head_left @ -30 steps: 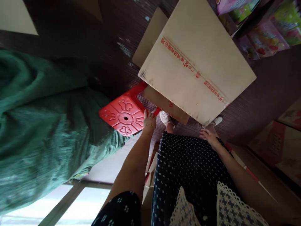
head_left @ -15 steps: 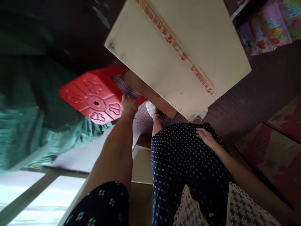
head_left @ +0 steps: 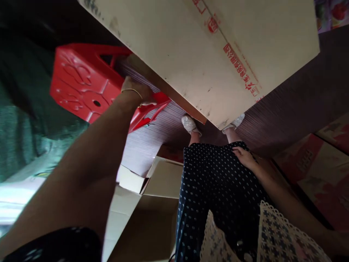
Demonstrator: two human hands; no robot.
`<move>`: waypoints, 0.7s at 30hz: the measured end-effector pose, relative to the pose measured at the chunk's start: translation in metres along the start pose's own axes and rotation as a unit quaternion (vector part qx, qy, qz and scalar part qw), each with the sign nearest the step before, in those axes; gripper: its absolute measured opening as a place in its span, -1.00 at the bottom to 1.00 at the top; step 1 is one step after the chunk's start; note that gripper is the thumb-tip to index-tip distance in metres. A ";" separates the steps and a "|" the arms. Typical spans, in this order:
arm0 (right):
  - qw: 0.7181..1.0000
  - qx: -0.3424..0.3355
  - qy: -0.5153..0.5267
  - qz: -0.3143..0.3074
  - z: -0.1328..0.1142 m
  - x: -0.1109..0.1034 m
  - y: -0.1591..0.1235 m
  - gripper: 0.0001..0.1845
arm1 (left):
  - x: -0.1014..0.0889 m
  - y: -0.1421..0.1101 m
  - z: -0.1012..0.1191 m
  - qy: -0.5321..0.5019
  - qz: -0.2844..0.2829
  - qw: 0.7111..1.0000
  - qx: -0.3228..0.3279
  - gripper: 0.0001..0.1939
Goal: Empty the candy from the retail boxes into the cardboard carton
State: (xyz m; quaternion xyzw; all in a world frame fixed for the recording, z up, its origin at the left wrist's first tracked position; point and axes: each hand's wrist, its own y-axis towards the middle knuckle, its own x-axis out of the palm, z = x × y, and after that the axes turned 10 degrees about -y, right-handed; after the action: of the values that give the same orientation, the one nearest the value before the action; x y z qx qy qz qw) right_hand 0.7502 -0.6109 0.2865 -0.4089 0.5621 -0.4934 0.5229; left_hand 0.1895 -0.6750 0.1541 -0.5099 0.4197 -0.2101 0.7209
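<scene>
My left hand (head_left: 136, 91) grips the edge of a red plastic stool (head_left: 81, 83), which is tilted and lifted at the upper left. A thin gold bangle sits on that wrist. My right hand (head_left: 245, 157) rests flat on my dark dotted dress (head_left: 218, 189) at the thigh, fingers stretched out. A large pale cardboard box (head_left: 196, 47) with red printing fills the top of the view, just past my white shoes (head_left: 189, 123).
A green cloth heap (head_left: 19, 120) lies at the left. Open cardboard box flaps (head_left: 158, 178) sit below the stool. Colourful printed cartons (head_left: 321, 171) stand at the right, and packaged goods (head_left: 332, 11) at the top right. The floor is dark wood.
My left hand has raised the red stool up and toward me, tilting it. The view has swung down and closer to the big box. My right hand has stayed on the dress.
</scene>
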 end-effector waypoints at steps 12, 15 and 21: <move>0.998 0.014 -0.024 0.062 -0.003 -0.005 -0.005 -0.68 | 0.030 -0.088 0.047 0.014 -0.049 0.995 -0.088 -0.49; 0.995 0.002 -0.077 0.057 -0.007 -0.002 -0.007 -0.64 | 0.067 -0.119 0.061 -0.021 -0.084 0.993 -0.082 -0.55; 0.988 -0.028 -0.141 0.051 -0.008 -0.004 -0.010 -0.62 | 0.132 -0.134 0.067 -0.065 -0.103 0.990 -0.076 -0.50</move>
State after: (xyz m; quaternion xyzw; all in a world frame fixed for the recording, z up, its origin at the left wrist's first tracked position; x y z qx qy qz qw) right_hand 0.7418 -0.6079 0.2963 -0.4593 0.5164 -0.3880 0.6098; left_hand 0.3354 -0.7865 0.2328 -0.6162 0.3317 -0.2170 0.6805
